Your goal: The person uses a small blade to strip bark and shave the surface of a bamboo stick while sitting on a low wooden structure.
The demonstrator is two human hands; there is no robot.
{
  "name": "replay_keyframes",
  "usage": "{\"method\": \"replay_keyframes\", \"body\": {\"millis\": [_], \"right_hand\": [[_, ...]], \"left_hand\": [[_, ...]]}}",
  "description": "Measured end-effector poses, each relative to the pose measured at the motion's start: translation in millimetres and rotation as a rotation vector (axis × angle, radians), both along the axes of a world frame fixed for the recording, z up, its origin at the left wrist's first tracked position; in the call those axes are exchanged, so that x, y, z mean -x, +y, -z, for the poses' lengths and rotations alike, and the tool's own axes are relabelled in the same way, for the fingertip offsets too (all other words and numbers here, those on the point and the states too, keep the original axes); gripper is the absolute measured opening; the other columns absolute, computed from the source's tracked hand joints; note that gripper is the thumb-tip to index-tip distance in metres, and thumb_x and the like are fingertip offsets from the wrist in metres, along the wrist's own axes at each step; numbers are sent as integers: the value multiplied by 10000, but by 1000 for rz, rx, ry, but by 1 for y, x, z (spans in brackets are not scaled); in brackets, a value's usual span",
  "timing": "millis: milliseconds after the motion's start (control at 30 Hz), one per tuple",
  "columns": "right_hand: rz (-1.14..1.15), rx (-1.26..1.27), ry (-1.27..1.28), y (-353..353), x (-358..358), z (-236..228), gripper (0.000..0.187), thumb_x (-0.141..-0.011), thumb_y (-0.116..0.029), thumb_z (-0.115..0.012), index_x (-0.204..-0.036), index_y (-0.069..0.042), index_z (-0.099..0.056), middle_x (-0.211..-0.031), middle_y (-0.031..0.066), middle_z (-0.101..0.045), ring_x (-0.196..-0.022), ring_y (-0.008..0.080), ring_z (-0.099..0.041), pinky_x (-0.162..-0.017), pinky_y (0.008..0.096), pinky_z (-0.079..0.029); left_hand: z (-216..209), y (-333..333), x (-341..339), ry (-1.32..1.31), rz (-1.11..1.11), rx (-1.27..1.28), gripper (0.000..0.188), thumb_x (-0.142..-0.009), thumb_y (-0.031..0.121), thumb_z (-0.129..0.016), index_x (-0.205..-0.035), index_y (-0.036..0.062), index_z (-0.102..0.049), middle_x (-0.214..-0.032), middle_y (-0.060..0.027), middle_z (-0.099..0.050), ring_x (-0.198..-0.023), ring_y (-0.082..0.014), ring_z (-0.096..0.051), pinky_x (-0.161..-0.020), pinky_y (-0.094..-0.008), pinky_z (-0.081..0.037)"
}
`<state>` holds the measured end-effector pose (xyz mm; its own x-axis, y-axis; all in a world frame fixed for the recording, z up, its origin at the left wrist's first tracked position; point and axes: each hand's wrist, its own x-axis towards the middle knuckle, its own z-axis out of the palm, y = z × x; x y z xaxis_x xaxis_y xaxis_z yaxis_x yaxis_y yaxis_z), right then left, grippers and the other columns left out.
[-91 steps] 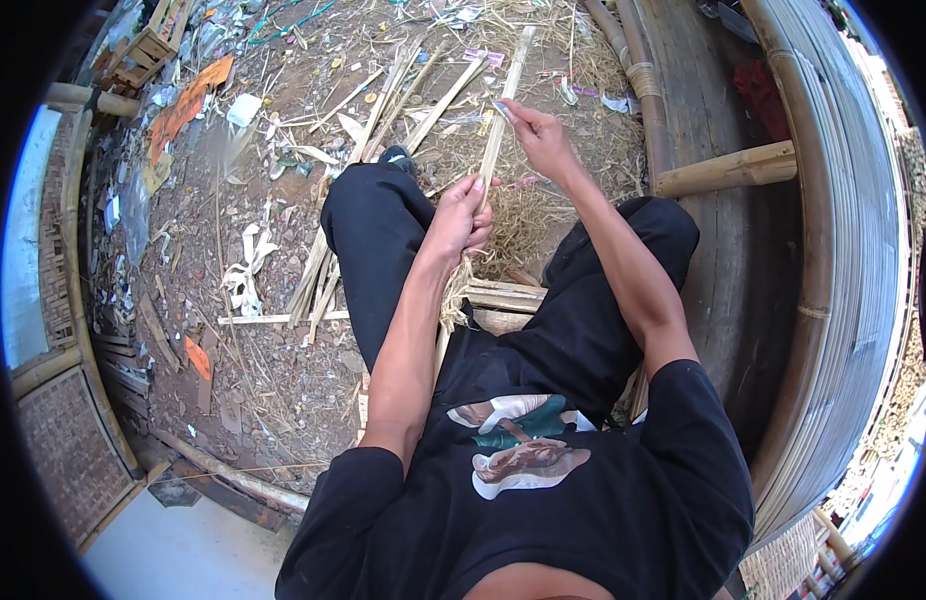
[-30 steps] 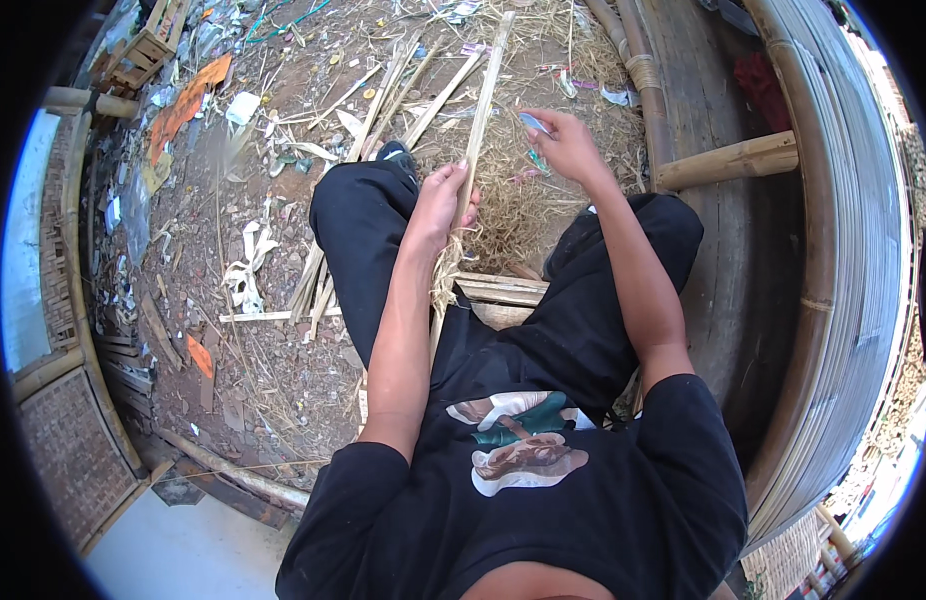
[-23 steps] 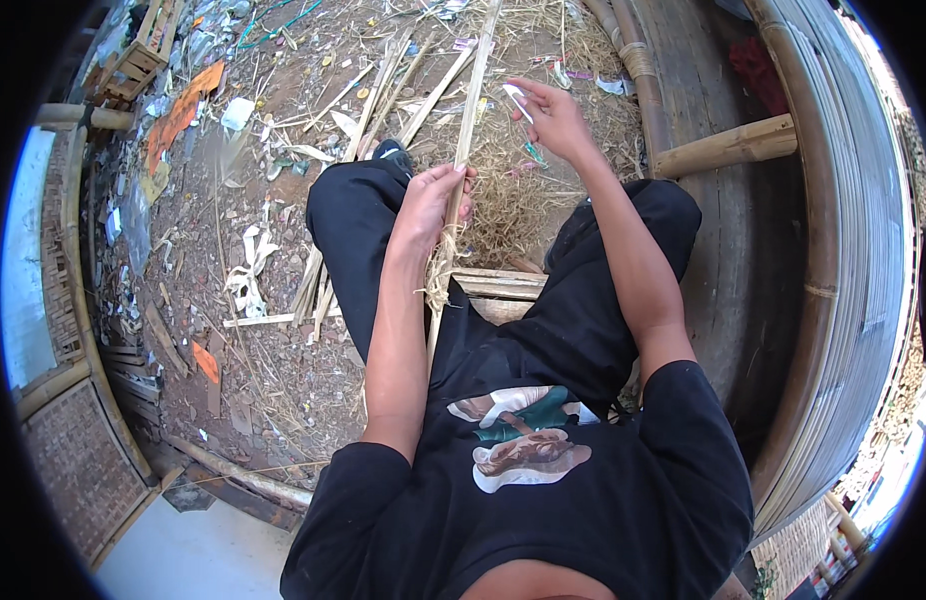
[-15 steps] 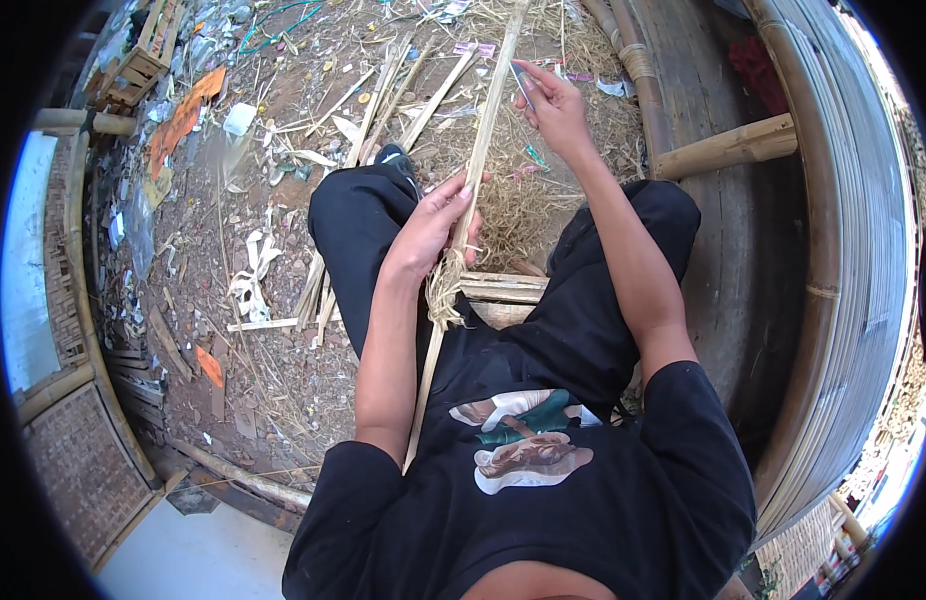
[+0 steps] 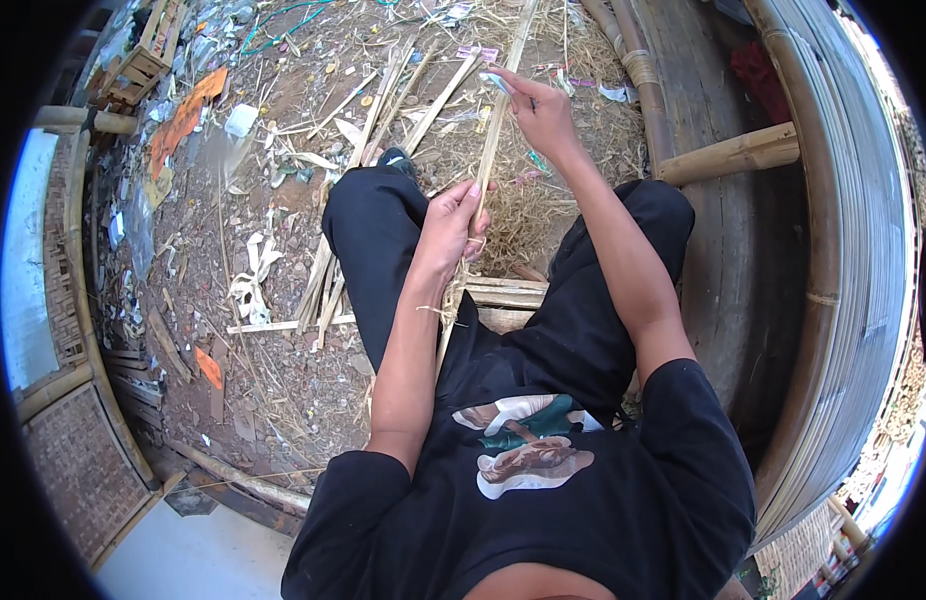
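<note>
A long pale bamboo strip point(image 5: 494, 138) runs from my lap, between my knees, up past the top edge of the view. My left hand point(image 5: 451, 224) is closed around its middle, with the thumb along the top. Curled shavings point(image 5: 453, 296) cling to the strip just below that hand. Farther up, my right hand point(image 5: 545, 120) grips a small knife, mostly hidden by the fingers. Its short, bright blade point(image 5: 499, 84) lies across the strip.
Loose bamboo strips point(image 5: 438, 105) lie on the littered dirt beyond my left knee. A heap of fine shavings point(image 5: 518, 235) sits between my feet. To the right stand a wooden plank point(image 5: 718, 250) and a bamboo rail point(image 5: 733, 153); a wooden crate point(image 5: 148, 50) is far left.
My right hand and the knife have moved left, bringing the blade onto the strip. My left hand has shifted slightly right; the strip and its shavings have moved with it.
</note>
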<state>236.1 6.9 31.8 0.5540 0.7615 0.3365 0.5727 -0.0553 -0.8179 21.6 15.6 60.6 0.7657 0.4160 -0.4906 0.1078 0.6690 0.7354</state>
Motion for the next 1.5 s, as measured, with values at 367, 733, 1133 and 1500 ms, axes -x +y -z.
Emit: {"method": "replay_keyframes", "body": {"millis": [367, 733, 1133, 1500], "right_hand": [[-95, 230, 254, -6, 5, 9, 336, -935, -97, -516, -1234, -210, -619, -603, -26, -434, -561, 53, -376, -526, 244, -355], [-119, 240, 388, -15, 6, 9, 305, -965, -190, -502, -1253, -187, -603, -591, -51, -431, -545, 51, -371, -515, 247, -348], [-45, 134, -173, -5, -2, 11, 233, -869, -229, -625, -1027, -70, -689, -787, 165, -656, -709, 304, -647, -665, 376, -503], [51, -9, 3, 0, 4, 24, 171, -863, -159, -630, -980, -62, -707, -700, 136, -615, -582, 248, -582, -557, 354, -430]], "left_hand": [[3, -1, -1, 64, -59, 29, 269, -1005, 191, -415, -1157, 11, -546, -551, 27, -414, -347, -39, -311, -319, -198, -252], [8, 0, -3, 26, -53, 38, 273, -1002, 196, -422, -1151, 4, -548, -557, 22, -427, -344, -45, -314, -317, -207, -260], [13, -3, -12, 139, -27, -43, 272, -998, 250, -446, -1113, 45, -583, -565, 34, -417, -363, -48, -296, -337, -208, -263], [14, -1, -9, 89, -29, 0, 274, -1000, 208, -429, -1154, 27, -566, -568, 25, -442, -360, -45, -321, -332, -207, -255]]}}
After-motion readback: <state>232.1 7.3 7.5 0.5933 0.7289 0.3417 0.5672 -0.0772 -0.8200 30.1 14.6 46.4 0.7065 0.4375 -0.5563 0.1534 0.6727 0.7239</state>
